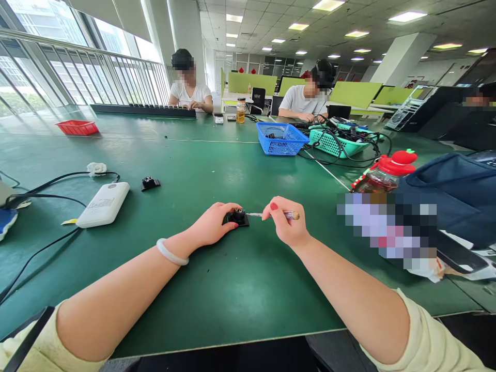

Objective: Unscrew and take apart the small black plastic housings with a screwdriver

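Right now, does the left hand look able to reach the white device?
Probably yes: only green tabletop shows between the left hand and the white device, though that hand must likely first release the black part it holds.

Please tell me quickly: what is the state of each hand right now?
Left hand: closed on a small black part, thumb and fingers around it.
Right hand: closed, holding a thin tool pointed at that part.

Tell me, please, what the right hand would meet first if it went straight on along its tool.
Probably the small black part held by the left hand; whether the tool touches it is unclear.
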The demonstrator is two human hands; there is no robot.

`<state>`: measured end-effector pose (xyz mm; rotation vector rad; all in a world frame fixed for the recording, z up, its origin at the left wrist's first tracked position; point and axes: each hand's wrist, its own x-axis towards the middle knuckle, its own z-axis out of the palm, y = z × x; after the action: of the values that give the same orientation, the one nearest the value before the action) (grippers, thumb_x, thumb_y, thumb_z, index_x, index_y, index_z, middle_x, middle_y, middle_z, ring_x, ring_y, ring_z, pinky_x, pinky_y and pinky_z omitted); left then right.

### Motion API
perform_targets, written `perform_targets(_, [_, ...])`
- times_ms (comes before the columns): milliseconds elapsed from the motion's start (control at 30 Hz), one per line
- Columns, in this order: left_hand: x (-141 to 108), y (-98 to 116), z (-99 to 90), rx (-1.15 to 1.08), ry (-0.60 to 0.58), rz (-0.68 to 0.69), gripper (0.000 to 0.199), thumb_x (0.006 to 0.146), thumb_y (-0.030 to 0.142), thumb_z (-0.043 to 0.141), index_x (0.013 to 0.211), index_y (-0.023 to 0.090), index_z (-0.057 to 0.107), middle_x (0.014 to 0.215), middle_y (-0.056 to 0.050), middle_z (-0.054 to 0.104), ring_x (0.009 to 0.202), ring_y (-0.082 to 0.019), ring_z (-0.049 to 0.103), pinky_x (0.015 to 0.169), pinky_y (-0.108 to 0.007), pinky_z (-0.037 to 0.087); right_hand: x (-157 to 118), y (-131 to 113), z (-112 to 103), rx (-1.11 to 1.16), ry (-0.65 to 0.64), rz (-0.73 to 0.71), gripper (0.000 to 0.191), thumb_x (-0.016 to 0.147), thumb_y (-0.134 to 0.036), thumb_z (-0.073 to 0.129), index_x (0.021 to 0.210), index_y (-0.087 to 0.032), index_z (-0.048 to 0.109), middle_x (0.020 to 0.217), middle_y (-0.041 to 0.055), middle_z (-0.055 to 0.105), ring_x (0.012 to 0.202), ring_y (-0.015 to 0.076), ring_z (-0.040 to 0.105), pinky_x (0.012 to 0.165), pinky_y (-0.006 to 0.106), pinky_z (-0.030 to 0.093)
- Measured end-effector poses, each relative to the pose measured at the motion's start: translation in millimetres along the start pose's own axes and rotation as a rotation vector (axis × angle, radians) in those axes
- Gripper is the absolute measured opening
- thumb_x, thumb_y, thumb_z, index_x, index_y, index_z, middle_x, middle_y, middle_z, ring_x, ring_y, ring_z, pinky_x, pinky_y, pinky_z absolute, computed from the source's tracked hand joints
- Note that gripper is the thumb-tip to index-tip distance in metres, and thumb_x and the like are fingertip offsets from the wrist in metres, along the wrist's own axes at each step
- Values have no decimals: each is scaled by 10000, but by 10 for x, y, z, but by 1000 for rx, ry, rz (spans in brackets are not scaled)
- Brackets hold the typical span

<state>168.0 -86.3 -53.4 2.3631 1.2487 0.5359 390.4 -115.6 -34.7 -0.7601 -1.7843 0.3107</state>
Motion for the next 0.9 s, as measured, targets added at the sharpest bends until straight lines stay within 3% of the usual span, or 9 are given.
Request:
perform_targets(200, [8,-28,11,-15,8,16,391,872,337,577,1259,275,579,1252,-32,659,1174,-268,564,1027,-434,472,-3,59,36,-83,-89,-35,549,1010,-463,392,564,-216,595,504,-3,540,517,128,476,580,298,399])
perform_targets(433, [11,-17,8,-28,-7,6,331,873,350,549,1190,267,600,1208,-34,665,1164,-273,554,1015,-438,471,-20,1,24,-1,-30,-5,559,1011,-469,386,562,-211,595,527,8,561,531,134,486,561,298,395])
perform_targets(567, [13,-18,5,-25,-6,23,319,869,344,541,1172,264,599,1206,-35,664,1150,-273,554,1017,-448,465,-30,-29,31,32,-81,-51,532,1013,-443,391,578,-213,594,521,1,544,523,134,481,570,301,404])
perform_targets(667, [12,-16,4,-21,-7,27,314,869,338,545,1169,260,593,1221,-34,661,1152,-273,556,1025,-453,461,-30,-9,51,-47,-167,-189,477,1016,-392,392,616,-217,585,539,0,560,539,138,475,597,308,405])
perform_targets(900, [10,22,1,-28,11,6,368,858,293,556,1222,253,581,1224,-39,680,1192,-272,562,1035,-454,461,-21,-62,155,-401,-350,-749,457,993,-401,459,586,-212,546,537,-25,436,526,131,332,597,312,343])
